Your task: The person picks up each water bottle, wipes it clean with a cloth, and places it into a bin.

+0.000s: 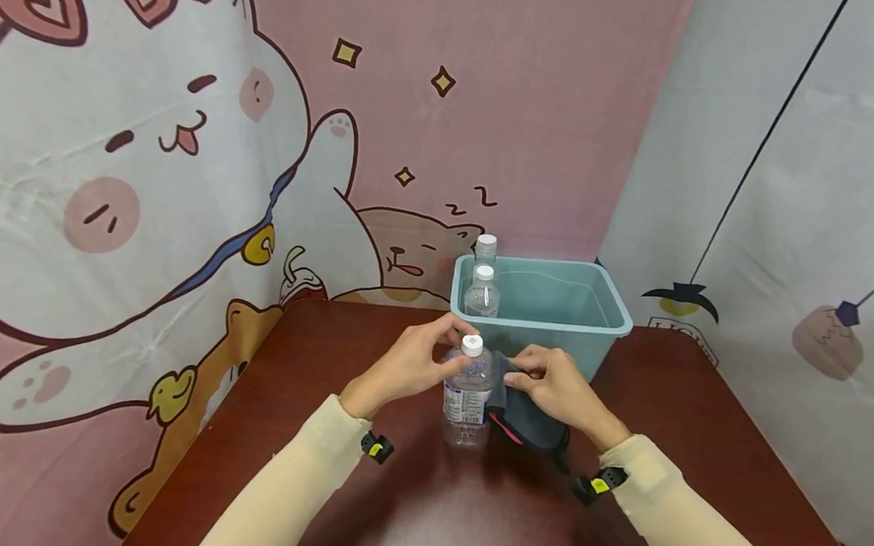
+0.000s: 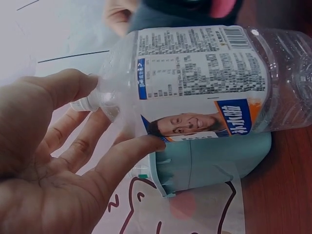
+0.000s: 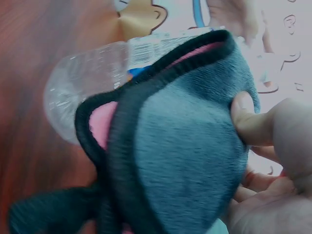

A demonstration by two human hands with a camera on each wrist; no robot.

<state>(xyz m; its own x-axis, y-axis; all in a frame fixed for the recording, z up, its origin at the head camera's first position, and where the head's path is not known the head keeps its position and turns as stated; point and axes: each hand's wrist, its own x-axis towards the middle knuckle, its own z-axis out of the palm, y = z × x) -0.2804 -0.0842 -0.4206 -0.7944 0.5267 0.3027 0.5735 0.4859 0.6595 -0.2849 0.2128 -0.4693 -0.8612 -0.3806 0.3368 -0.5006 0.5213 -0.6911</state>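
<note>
A clear plastic bottle (image 1: 465, 425) with a white cap and printed label stands upright on the table, seemingly drained. Around its neck and shoulder my left hand (image 1: 420, 360) curls its thumb and fingers, holding it. The label (image 2: 195, 73) faces the left wrist camera. Right beside the bottle, my right hand (image 1: 559, 385) pinches a dark grey fleece eye mask (image 3: 185, 131) by its edge. Black trim and a black strap (image 3: 53, 209) border it, and pink lining shows inside. The mask partly covers the bottle in the right wrist view.
A light blue plastic tub (image 1: 554, 325) stands behind both hands, near the table's back edge. Two capped clear bottles, one nearer (image 1: 483, 299) and one farther (image 1: 486, 247), stand upright at its left end. The reddish-brown table (image 1: 313, 340) meets a cartoon-printed cloth backdrop (image 1: 550, 146).
</note>
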